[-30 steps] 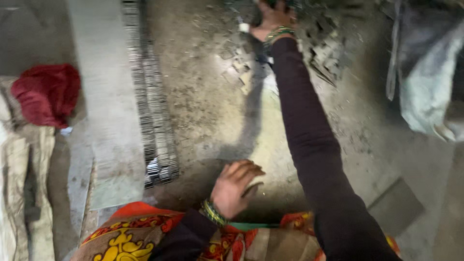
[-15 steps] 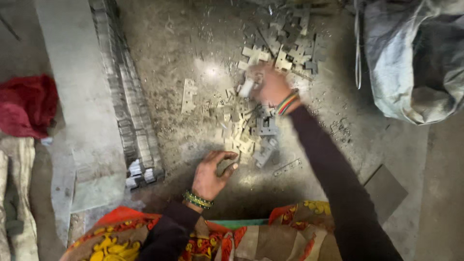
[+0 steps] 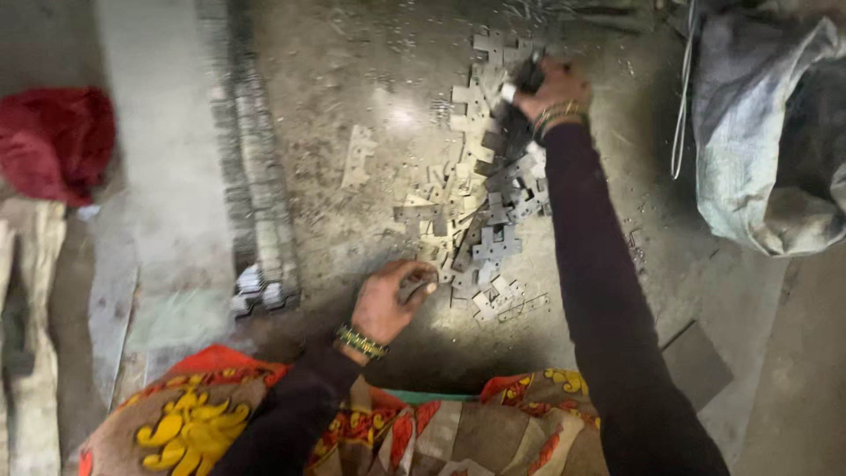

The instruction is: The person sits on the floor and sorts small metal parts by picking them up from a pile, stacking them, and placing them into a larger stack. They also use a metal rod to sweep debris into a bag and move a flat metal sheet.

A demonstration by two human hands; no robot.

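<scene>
A scatter of small flat cross-shaped metal pieces [image 3: 490, 204] lies on the dusty concrete floor [image 3: 352, 79] in front of me. My right hand [image 3: 548, 86] reaches to the far end of the scatter, its fingers closed on a bunch of these pieces. My left hand [image 3: 393, 301] rests close to my lap at the near edge of the scatter, its fingers curled around a small metal piece. One long flat plate with holes [image 3: 358, 157] lies apart to the left. Both wrists wear bangles.
A long row of stacked metal pieces [image 3: 253, 167] runs along a pale slab [image 3: 163, 167] at the left. A red cloth [image 3: 53, 141] lies far left, a grey sack [image 3: 767, 132] at the right. A dark flat tile [image 3: 696, 366] lies right of my lap.
My right hand has drawn the metal pieces from the far pile toward me, spreading them in a trail, then reached back out. My left hand stayed near my lap. The camera tilted.
</scene>
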